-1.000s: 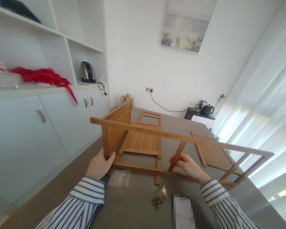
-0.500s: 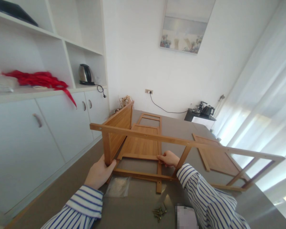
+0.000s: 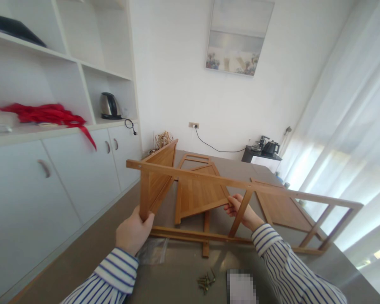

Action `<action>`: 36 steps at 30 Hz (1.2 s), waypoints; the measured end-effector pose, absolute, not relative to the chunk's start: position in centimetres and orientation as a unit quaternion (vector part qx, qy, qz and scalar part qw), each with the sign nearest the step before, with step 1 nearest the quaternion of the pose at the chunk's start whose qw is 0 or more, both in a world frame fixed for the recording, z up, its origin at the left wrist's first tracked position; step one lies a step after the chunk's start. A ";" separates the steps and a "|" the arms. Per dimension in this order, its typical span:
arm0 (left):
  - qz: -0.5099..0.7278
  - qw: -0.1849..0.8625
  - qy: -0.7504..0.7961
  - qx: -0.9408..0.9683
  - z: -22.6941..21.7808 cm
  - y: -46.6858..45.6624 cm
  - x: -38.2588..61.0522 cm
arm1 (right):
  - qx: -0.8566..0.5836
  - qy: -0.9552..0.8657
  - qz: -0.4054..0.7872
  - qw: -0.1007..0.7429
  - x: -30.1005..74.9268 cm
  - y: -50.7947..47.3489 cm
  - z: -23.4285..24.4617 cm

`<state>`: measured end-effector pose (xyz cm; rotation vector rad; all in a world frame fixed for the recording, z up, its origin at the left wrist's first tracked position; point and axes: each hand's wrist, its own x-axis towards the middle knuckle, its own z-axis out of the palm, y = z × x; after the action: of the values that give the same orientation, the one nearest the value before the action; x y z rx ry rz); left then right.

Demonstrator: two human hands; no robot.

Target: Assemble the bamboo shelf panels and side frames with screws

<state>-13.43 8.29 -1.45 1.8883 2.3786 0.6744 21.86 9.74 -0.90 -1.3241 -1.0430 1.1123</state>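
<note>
My left hand (image 3: 134, 230) is wrapped around the near corner of a wooden frame (image 3: 190, 174) that stands on its long edge, with an upright wooden panel (image 3: 161, 169) beside it. Reaching through the frame, my right hand (image 3: 239, 209) pinches the near right corner of a slatted wooden panel (image 3: 202, 192). That panel is tilted, its right side raised. Beneath it lies another wooden frame (image 3: 205, 249), partly covered. Close to me are a pile of brass-coloured screws (image 3: 205, 282) and a clear plastic bag (image 3: 153, 251).
Another wooden panel (image 3: 285, 209) lies on the right of the grey table (image 3: 174, 283). A pale, blurred-out flat item (image 3: 242, 287) rests at the near edge. White cabinets (image 3: 72, 169) line the left, and a white curtain (image 3: 345, 126) hangs on the right.
My right hand has moved right and up, lifting and turning the slatted panel off the frame below. My left hand keeps its grip on the standing frame. The view has shifted slightly.
</note>
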 end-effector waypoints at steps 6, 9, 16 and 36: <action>0.233 -0.021 0.761 0.605 -0.2 8.0 -11.3 | -0.552 -0.424 0.446 0.562 25.0 6.9 0.6; 0.244 -0.032 0.753 0.611 0.5 8.1 -10.1 | -0.559 -0.418 0.425 0.576 26.5 5.8 1.1; 0.238 -0.015 0.740 0.629 0.4 8.1 -8.0 | -0.573 -0.421 0.381 0.591 29.7 3.4 1.6; 0.241 0.077 0.692 0.676 -3.4 8.6 -6.1 | -0.715 -0.452 0.146 0.513 33.6 0.9 4.4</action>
<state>-6.06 8.59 -3.40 2.0255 2.0749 0.7231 33.59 0.88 4.42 -1.7194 -1.0868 0.3518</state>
